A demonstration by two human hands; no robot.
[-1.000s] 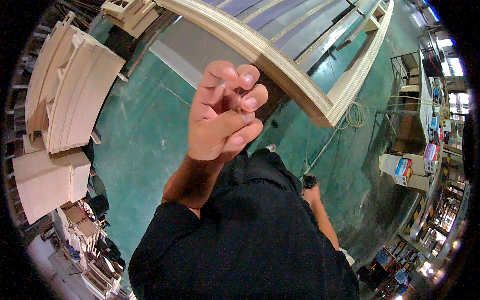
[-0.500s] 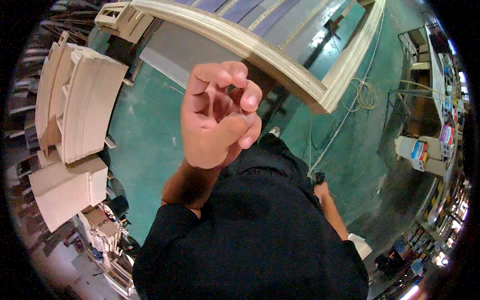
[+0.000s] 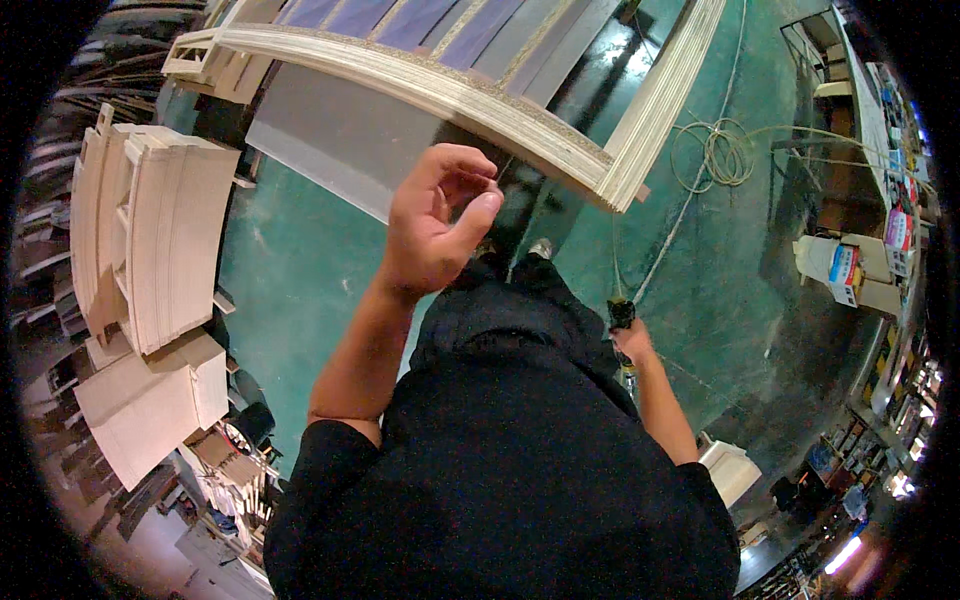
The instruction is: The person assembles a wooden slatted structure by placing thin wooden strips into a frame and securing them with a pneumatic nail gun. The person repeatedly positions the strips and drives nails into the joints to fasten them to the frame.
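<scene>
My left hand (image 3: 445, 220) is raised in front of my body. Its fingers curl loosely, with a gap between them and the thumb, and nothing shows in it. Beyond it lies the near edge of a large pale wooden frame (image 3: 420, 75), and the hand does not touch it. Low at my right side, my right hand (image 3: 633, 343) is wrapped around a dark air tool (image 3: 622, 314) with a metallic lower part. A pale hose (image 3: 682, 232) runs from near the tool across the floor. The hand hides much of the tool, so its exact kind is unclear.
A grey panel (image 3: 325, 140) sits under the frame on the green floor (image 3: 290, 240). Stacked curved wooden parts (image 3: 180, 230) and a board box (image 3: 150, 400) stand at left. A coil of hose (image 3: 725, 155) lies at right, near a bench with cartons (image 3: 845, 270).
My left hand has moved away from my head and turned, its fingers still curled. My right hand has moved slightly forward with the air tool, which now shows more. The view has shifted a little.
</scene>
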